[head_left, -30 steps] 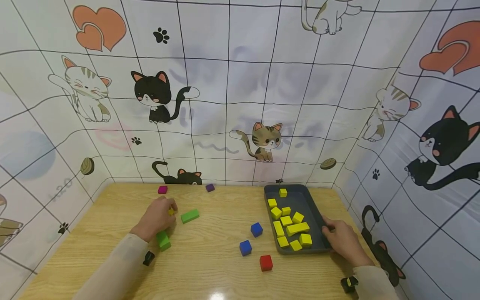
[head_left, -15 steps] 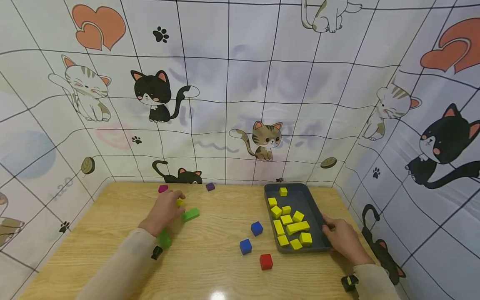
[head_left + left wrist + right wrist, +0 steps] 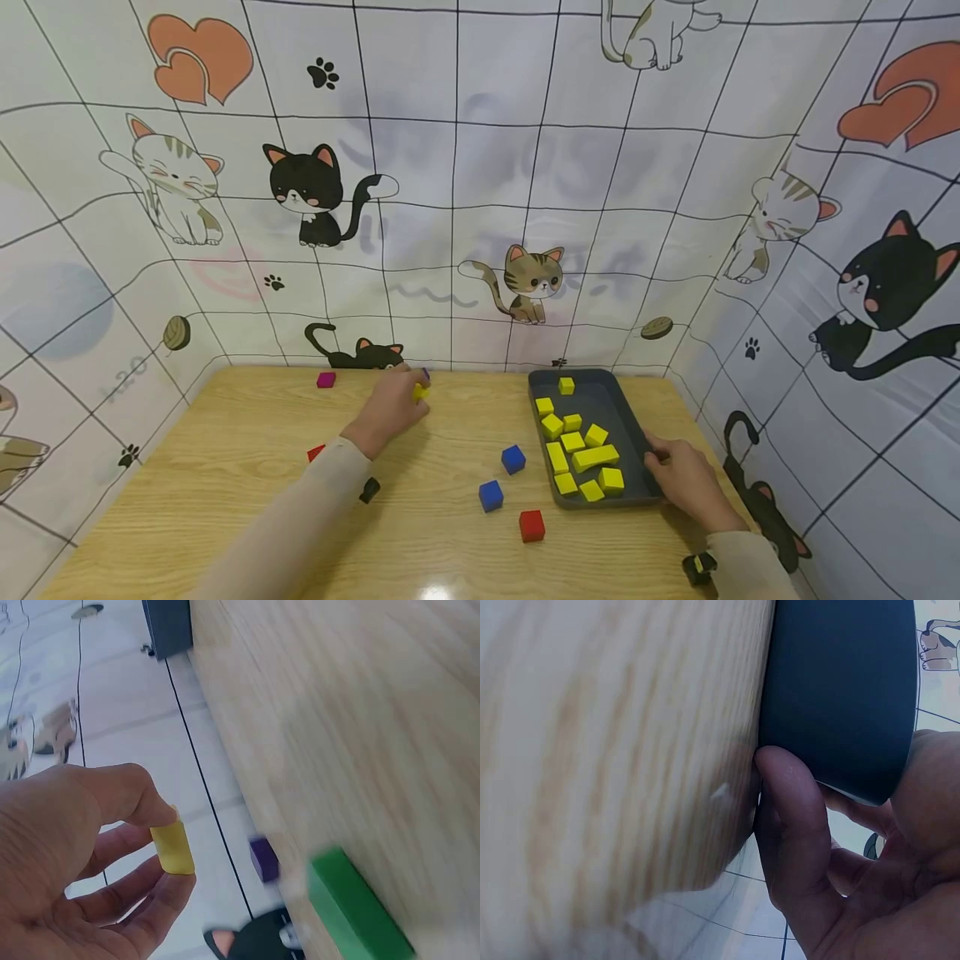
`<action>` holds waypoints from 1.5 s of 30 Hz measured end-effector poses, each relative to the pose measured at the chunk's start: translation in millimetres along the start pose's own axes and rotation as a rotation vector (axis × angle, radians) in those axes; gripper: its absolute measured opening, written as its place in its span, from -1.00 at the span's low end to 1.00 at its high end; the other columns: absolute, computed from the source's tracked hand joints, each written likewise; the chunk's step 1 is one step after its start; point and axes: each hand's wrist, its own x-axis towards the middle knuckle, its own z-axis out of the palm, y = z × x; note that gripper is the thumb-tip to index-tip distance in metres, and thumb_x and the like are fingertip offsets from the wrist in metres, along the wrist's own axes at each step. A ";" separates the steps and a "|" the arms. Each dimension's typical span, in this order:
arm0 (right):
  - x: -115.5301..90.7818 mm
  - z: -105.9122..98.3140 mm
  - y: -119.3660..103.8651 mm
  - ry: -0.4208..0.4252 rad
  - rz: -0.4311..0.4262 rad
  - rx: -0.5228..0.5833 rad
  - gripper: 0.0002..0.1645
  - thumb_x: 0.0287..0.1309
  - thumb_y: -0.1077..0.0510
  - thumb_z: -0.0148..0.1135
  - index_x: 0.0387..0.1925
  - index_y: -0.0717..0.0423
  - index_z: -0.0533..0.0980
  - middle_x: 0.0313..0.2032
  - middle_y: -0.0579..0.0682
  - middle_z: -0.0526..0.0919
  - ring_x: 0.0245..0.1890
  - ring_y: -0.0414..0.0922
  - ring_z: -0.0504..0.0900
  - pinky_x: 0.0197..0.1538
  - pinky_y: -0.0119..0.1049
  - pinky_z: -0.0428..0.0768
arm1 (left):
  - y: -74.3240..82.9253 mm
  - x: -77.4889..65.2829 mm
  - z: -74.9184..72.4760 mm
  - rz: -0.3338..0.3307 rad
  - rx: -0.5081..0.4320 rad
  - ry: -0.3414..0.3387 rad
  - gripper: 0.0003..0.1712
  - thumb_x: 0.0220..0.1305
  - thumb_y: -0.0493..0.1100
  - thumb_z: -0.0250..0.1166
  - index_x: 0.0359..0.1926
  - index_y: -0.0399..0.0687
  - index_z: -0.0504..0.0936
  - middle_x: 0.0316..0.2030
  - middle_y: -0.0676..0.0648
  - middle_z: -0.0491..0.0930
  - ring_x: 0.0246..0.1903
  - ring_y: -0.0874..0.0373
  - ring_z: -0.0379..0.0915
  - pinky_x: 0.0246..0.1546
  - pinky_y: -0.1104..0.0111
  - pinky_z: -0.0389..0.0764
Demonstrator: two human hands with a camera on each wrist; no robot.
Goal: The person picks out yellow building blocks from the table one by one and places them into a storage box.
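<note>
In the head view my left hand (image 3: 386,408) is raised over the far middle-left of the table. Its thumb and fingertips pinch a small yellow block (image 3: 173,846), clear in the left wrist view. Just beyond that hand is a purple block (image 3: 263,859), mostly covered by it in the head view. My right hand (image 3: 690,479) grips the right side of a dark grey tray (image 3: 637,475); in the right wrist view its thumb lies against the tray's outer wall. Several yellow blocks, cubes and longer ones, lie in the tray, including a long block (image 3: 596,457).
Left of the tray lie two blue cubes (image 3: 491,496) and a red cube (image 3: 532,526). A magenta block (image 3: 326,380) sits near the back edge. Another red block (image 3: 316,452) is partly behind the left sleeve. A green block (image 3: 352,904) shows in the left wrist view. Patterned cloth walls border the table.
My left hand has moved right and toward the back with the yellow block, and its arm now covers the green blocks in the head view. My right hand and the tray stay put.
</note>
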 end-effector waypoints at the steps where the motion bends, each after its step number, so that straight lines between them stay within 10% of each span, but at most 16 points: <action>1: -0.1 0.1 0.3 0.000 0.000 0.001 -0.38 0.43 0.14 0.13 0.46 0.03 0.30 0.07 0.36 0.59 -0.77 -0.12 0.56 -0.60 -0.22 0.58 | 5.8 3.7 3.4 0.007 0.001 -0.008 -0.66 0.05 -0.31 0.40 -0.08 -0.18 0.67 -0.13 -0.11 0.56 -0.25 0.08 0.43 -0.22 0.28 0.57; 30: 2.0 -1.6 4.1 0.002 -0.014 -0.010 -0.38 0.42 0.12 0.15 0.46 0.03 0.30 -0.10 0.27 0.69 -0.77 -0.11 0.54 -0.61 -0.19 0.54 | 118.0 89.5 96.9 0.108 -0.088 -0.107 -0.67 0.16 -0.26 0.45 -0.01 -0.05 0.72 -0.05 0.01 0.56 -0.06 0.12 0.44 0.03 0.32 0.54; 45: 3.5 -0.8 3.5 0.001 -0.014 0.007 -0.38 0.42 0.13 0.15 0.45 0.02 0.31 0.02 0.28 0.64 -0.82 -0.10 0.51 -0.64 -0.18 0.54 | 130.1 108.0 119.1 0.090 -0.068 -0.155 -0.65 0.23 -0.30 0.43 0.05 -0.01 0.70 0.08 0.03 0.54 0.11 0.15 0.41 0.18 0.37 0.46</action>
